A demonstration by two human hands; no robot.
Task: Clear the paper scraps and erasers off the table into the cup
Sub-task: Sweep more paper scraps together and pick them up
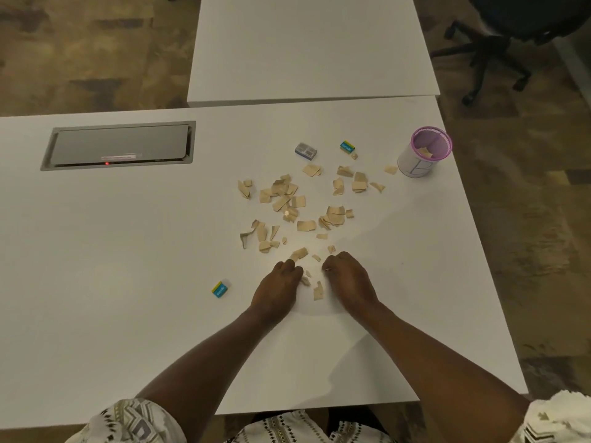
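A white table (128, 282) fills my view, with a second one butted against its far edge, patterned carpet around them and an office chair (499, 30) off to the far right. A grey cable hatch (120, 145) sits in the tabletop at my left.

My left hand (278, 289) and right hand (348, 279) rest knuckles-up on the table, fingers curled under, with a few small paper scraps (318, 290) lying between them. Whether either hand has pinched anything I cannot tell; the fingertips are hidden.

The main scatter of torn scraps (287, 199) lies just beyond my hands, spreading toward the purple-rimmed mesh cup (425, 155), which stands well apart at the far right, near the table edge, with a scrap already inside. One blue-and-yellow eraser (221, 288) lies near my left hand; another (347, 146) and a grey eraser (305, 151) lie beyond the scraps.

My worry: the scraps look light, so a quick sweep could flick them off the edge, and a careless reach might tip the cup.
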